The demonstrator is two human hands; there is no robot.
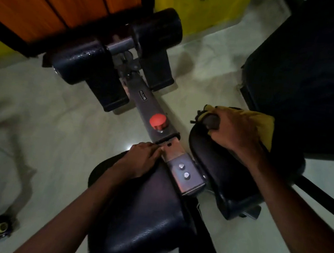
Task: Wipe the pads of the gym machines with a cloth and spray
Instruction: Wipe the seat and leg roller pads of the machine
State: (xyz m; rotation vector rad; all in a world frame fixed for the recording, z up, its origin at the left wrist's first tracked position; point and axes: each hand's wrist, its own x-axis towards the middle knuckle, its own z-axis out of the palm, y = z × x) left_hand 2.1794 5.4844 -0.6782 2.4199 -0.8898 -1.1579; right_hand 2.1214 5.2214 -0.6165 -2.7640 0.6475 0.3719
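Right hand (238, 132) clutches crumpled yellow cloth (266, 127) on right pad (219, 169); left hand (141, 156) lies slack on glossy left pad (147, 217).

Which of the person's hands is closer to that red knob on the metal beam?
Left. The left hand rests on the nearer pad, just short of the red knob. The right hand grips the yellow cloth on the other pad, farther off to the knob's right.

Quick count from me: one left hand (141, 157) and one right hand (234, 132), so two, one yellow cloth (265, 125), two flat pads (147, 217), two roller pads (158, 29), one red knob (157, 120), two bolts (186, 174).
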